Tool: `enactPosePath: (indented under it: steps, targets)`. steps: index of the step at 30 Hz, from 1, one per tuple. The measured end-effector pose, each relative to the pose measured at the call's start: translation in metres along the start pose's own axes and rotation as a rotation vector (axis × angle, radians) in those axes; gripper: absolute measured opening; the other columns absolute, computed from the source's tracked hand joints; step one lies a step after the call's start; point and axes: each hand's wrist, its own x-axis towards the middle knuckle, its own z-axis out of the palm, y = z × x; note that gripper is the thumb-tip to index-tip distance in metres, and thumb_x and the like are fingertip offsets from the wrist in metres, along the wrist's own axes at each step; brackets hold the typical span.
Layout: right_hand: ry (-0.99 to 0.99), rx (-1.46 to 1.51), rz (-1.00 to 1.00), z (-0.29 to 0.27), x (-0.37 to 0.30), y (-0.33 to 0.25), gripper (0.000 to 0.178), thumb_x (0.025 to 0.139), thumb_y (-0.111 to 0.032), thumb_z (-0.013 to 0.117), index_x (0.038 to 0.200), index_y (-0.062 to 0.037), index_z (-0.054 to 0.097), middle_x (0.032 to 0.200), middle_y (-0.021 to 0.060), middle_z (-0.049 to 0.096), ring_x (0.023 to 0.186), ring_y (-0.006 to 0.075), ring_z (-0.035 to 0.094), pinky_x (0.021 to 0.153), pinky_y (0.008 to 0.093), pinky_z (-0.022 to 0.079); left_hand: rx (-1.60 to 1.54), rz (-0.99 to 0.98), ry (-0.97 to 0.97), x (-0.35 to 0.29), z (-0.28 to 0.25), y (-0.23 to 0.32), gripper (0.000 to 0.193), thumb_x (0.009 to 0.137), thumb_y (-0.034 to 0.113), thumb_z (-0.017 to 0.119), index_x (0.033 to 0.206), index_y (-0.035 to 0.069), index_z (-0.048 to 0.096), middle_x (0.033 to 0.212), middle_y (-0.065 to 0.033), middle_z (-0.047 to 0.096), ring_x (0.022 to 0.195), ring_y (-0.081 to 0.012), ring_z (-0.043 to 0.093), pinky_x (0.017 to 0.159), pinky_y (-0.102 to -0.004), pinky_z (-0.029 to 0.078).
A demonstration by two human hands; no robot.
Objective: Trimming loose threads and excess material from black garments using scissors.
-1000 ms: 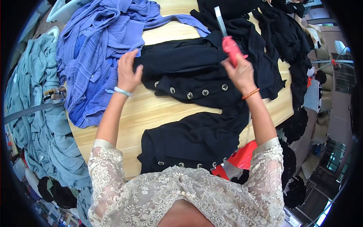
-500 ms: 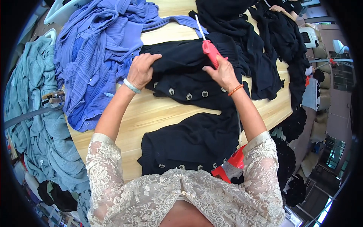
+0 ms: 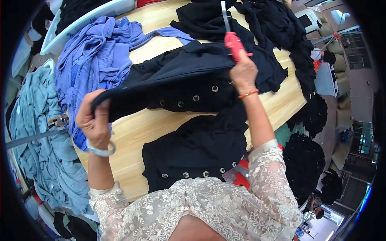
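A bare strip of pale wood-grain tabletop [image 3: 126,150] opens between a taut black knit span [image 3: 173,82] and a black button-edged knit panel [image 3: 193,146] below, closing rightward where they meet. Heaped violet-blue ribbed fabric [image 3: 86,78] blocks upper left; a red-handled, metal-bladed tool [image 3: 232,41] juts upper right.

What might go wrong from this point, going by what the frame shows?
The red-handled tool in the right hand has an exposed metal end near black cloth, so it might snag. The left hand holds a black garment close to the blue-violet cloth, which could get dragged.
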Motion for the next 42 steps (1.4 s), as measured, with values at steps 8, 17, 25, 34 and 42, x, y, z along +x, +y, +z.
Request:
enactPosePath:
  steps: [8, 17, 25, 34, 42]
  targets:
    - [-0.455, 0.523, 0.074, -0.214, -0.045, 0.043, 0.038, 0.063, 0.013, 0.051, 0.098, 0.0054, 0.065, 0.082, 0.0088, 0.068, 0.072, 0.0139, 0.065, 0.063, 0.0271, 0.053, -0.308, -0.035, -0.025, -0.08, -0.043, 0.09, 0.03, 0.094, 0.03, 0.063, 0.086, 0.002, 0.055, 0.068, -0.0046, 0.05, 0.054, -0.0154, 0.042, 0.052, -0.031, 0.033]
    - [-1.104, 0.32, 0.315, -0.252, -0.107, 0.088, 0.016, 0.074, -0.006, 0.074, 0.086, 0.0034, 0.068, 0.072, 0.011, 0.068, 0.066, 0.0153, 0.063, 0.067, 0.0311, 0.05, -0.05, -0.996, -0.182, -0.212, -0.077, 0.071, 0.023, 0.098, 0.018, 0.055, 0.096, -0.003, 0.065, 0.086, 0.0005, 0.062, 0.08, -0.0078, 0.055, 0.073, -0.0222, 0.045]
    - [-0.752, -0.397, 0.074, -0.133, -0.18, 0.17, 0.016, 0.09, -0.017, 0.061, 0.094, -0.0008, 0.062, 0.094, 0.0252, 0.065, 0.087, 0.0419, 0.065, 0.076, 0.0492, 0.053, 1.002, -0.245, -0.245, -0.271, 0.019, 0.007, 0.039, 0.082, 0.005, 0.065, 0.121, 0.004, 0.059, 0.119, -0.0189, 0.058, 0.11, -0.0369, 0.055, 0.095, -0.0457, 0.043]
    - [-0.618, -0.242, -0.206, -0.196, -0.215, 0.174, 0.025, 0.079, -0.003, 0.065, 0.103, -0.0081, 0.057, 0.093, 0.0121, 0.062, 0.091, 0.0339, 0.059, 0.075, 0.045, 0.049, 0.428, 0.258, -0.854, -0.256, 0.266, 0.048, 0.056, 0.083, 0.028, 0.07, 0.133, 0.008, 0.054, 0.143, -0.0162, 0.046, 0.14, -0.0332, 0.035, 0.116, -0.0484, 0.024]
    - [-0.947, -0.124, -0.125, -0.203, -0.235, 0.173, 0.011, 0.081, -0.004, 0.062, 0.088, -0.0024, 0.054, 0.083, 0.0216, 0.064, 0.083, 0.0404, 0.064, 0.073, 0.0493, 0.051, 0.724, 0.303, -1.045, -0.267, 0.3, 0.009, 0.057, 0.094, 0.045, 0.052, 0.139, 0.011, 0.051, 0.15, -0.0118, 0.04, 0.145, -0.0306, 0.025, 0.119, -0.0519, 0.012]
